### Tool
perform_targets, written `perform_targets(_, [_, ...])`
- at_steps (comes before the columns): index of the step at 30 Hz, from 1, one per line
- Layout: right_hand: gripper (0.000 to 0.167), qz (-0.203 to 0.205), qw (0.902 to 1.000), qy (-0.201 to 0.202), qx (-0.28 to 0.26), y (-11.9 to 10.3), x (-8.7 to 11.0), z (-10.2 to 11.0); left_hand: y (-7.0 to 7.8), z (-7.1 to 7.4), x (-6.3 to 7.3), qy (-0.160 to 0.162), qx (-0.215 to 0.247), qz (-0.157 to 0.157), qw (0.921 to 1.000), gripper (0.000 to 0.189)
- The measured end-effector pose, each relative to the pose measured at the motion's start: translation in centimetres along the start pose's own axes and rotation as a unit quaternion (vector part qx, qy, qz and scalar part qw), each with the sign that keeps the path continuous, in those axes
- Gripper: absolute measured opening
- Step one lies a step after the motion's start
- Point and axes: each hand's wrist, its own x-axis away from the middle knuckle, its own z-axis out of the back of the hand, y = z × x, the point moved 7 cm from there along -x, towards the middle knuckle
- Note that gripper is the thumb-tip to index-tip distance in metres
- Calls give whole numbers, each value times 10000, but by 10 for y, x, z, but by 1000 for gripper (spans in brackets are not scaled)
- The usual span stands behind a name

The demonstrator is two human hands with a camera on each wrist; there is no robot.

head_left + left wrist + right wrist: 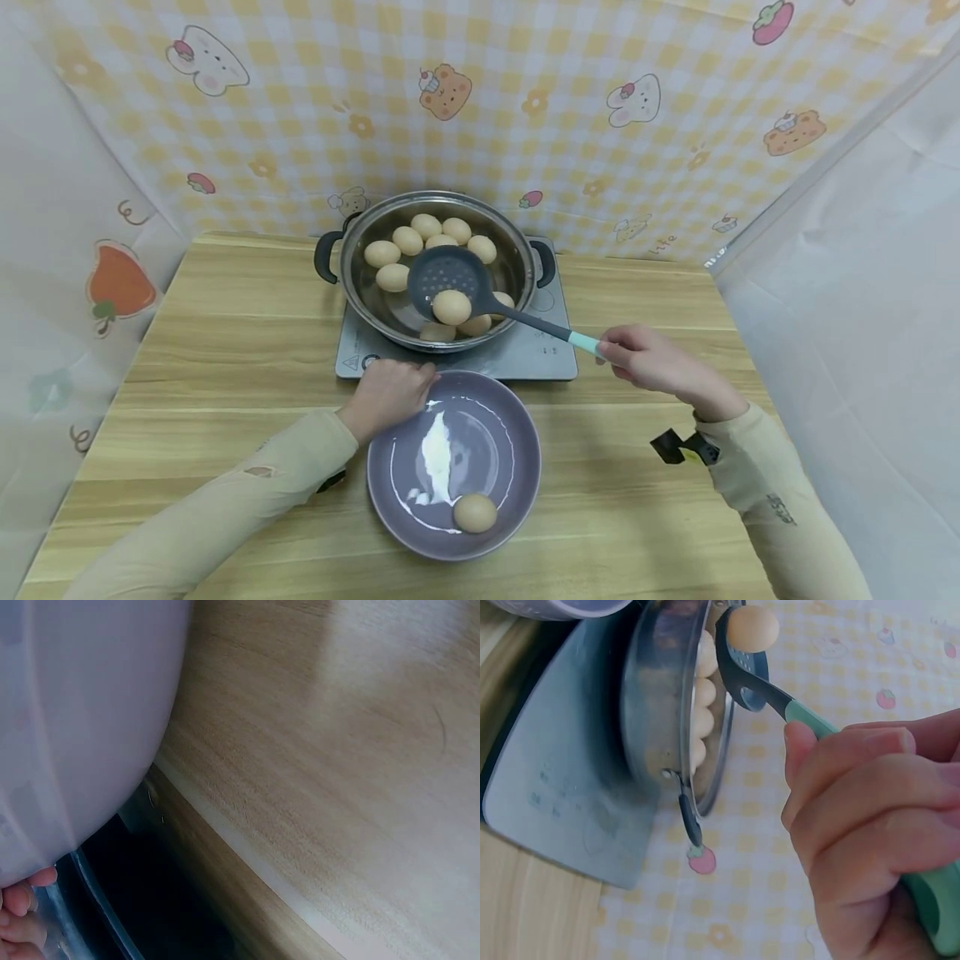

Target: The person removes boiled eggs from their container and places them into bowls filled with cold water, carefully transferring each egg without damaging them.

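My right hand [656, 364] grips the mint-green handle of a dark grey slotted skimmer [538, 323]. One egg [452, 307] sits in the skimmer's bowl, above the front part of a steel pot [517, 218]. In the right wrist view the fingers [877, 780] curl round the handle, and the egg [753, 629] rides over the pot's rim. My left hand [388, 395] holds the far-left rim of a purple plate [527, 467]; its fingertips [16, 900] show against the plate's underside in the left wrist view. A brown egg [475, 513] lies near the plate's front edge.
Several eggs [382, 253] lie in the pot, which has black side handles [325, 257]. Under it is a grey induction cooker [551, 362]. The wooden table [247, 333] meets a yellow checked cloth [300, 108] at the back and white sheets at the sides.
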Motion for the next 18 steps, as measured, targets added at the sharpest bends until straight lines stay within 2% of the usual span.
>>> perform_targets(5, [24,74,9999,137,-34,3,15,4,0,0,0,4,-18,-19,10000,27])
perform_targets(10, [24,279,9990,285,222,1,34,5,0,0,-1,-10,-8,2,10000,27])
perform_targets(18, [22,965,9919,553,608,-2,70,2,-1,0,-1,-17,73,36,10000,29])
